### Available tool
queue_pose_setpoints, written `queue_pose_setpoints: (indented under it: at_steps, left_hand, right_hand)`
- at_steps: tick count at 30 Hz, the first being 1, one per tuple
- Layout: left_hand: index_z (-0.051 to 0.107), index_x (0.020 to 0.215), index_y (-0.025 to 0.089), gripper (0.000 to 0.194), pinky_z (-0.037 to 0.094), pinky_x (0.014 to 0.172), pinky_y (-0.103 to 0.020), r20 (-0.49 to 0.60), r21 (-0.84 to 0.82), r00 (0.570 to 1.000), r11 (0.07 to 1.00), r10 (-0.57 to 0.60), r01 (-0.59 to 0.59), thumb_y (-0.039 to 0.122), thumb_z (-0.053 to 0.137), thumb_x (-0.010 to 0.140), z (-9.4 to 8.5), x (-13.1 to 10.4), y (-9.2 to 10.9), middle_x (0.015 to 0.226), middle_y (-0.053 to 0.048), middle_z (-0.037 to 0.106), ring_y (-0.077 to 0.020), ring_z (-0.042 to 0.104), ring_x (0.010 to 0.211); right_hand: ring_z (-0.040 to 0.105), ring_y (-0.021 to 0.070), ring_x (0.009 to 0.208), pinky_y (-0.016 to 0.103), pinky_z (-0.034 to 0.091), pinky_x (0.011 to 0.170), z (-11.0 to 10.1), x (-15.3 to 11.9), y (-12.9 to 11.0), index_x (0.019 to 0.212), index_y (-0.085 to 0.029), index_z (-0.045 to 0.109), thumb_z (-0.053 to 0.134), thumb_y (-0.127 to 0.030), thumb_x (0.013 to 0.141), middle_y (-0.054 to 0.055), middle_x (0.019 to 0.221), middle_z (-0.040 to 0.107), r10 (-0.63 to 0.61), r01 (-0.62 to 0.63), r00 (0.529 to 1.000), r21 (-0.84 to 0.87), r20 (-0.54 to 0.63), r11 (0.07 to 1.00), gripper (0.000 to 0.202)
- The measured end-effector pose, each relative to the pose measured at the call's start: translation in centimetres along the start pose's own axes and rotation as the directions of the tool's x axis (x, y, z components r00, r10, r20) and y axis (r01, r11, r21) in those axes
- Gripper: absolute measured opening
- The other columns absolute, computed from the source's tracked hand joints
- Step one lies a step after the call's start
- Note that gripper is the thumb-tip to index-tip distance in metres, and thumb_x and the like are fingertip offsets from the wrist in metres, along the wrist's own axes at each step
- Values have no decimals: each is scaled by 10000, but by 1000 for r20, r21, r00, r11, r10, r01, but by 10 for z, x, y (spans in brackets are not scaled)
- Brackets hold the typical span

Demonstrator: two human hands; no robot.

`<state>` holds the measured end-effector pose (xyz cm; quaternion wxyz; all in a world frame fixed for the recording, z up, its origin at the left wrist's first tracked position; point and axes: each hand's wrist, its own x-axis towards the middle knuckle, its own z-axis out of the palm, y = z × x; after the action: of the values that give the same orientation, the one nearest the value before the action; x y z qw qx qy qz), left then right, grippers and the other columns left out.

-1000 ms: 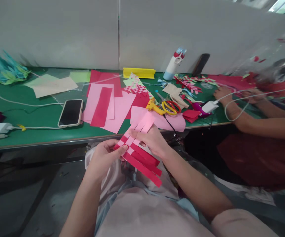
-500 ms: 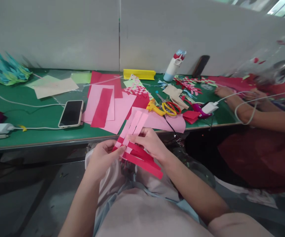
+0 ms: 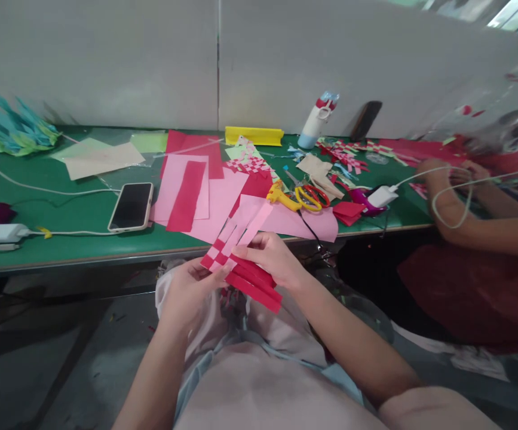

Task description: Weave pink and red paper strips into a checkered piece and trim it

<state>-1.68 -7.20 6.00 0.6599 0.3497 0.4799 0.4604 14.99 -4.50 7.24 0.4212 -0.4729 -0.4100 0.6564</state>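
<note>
A woven piece of red and pink paper strips (image 3: 218,255) is held between my hands in front of the table's edge. My left hand (image 3: 192,288) pinches its lower left part, thumb on top. The thumb and fingers of my right hand (image 3: 271,255) close on its right side, near the crossing of the strips. Loose pink strips point up toward the table, and loose red strips hang down to the right. Just beyond lie pink and red sheets (image 3: 223,197). A yellow glue gun (image 3: 282,196) and scissors (image 3: 309,198) rest behind my right hand.
On the green table (image 3: 74,215) are a phone (image 3: 131,206), white cables, a yellow strip (image 3: 253,136), a bottle (image 3: 315,124), paper scraps and a purple device (image 3: 366,200). At the right, another person's arms (image 3: 469,224) reach over the table.
The woven piece has turned and shifted slightly; more of its red and pink checks show at the left, and the red ends have moved left. The other person's hands have moved right.
</note>
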Motion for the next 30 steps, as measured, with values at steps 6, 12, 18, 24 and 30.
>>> queue_pose_setpoints:
  at_steps: [6, 12, 18, 24, 30]
  left_hand:
    - [753, 847, 160, 271, 527, 668, -198, -27, -15, 995, 995, 95, -96, 293, 831, 624, 4, 1, -5, 766, -34, 742, -122, 658, 700]
    - [758, 839, 152, 263, 520, 691, -243, 2, 106, 993, 987, 120, -119, 350, 793, 669, 0, 2, -12, 793, -56, 752, -172, 667, 748]
    - [764, 910, 167, 296, 520, 735, -281, 23, 113, 993, 987, 117, -119, 345, 786, 674, 2, 1, -14, 833, -54, 759, -205, 674, 797]
    - [762, 921, 165, 308, 528, 726, -282, 18, 103, 994, 989, 104, -105, 338, 792, 668, 3, 1, -11, 831, -51, 761, -207, 681, 793]
    - [764, 908, 173, 282, 519, 723, -265, 35, 97, 995, 990, 98, -101, 339, 785, 681, 3, 1, -10, 813, -38, 759, -183, 673, 764]
  right_hand:
    - [673, 155, 724, 299, 541, 729, 9, -1, 13, 834, -180, 733, 815, -264, 627, 11, 816, 745, -18, 17, 1000, 263, 1, 965, 238]
    - [636, 133, 663, 268, 510, 653, 19, 0, 23, 769, -182, 700, 838, -234, 568, -17, 744, 719, -54, 98, 989, 343, -137, 934, 250]
    - [576, 104, 587, 237, 463, 571, 25, 0, 27, 739, -182, 680, 840, -233, 547, -43, 669, 674, -51, 130, 976, 374, -213, 918, 255]
    - [622, 125, 664, 246, 494, 613, 29, 0, 29, 784, -199, 703, 835, -251, 575, -25, 752, 709, -48, 145, 971, 419, -234, 897, 252]
    - [624, 121, 651, 254, 507, 648, 34, -2, 28, 699, -181, 711, 831, -251, 587, -17, 715, 712, -27, 138, 970, 458, -241, 878, 178]
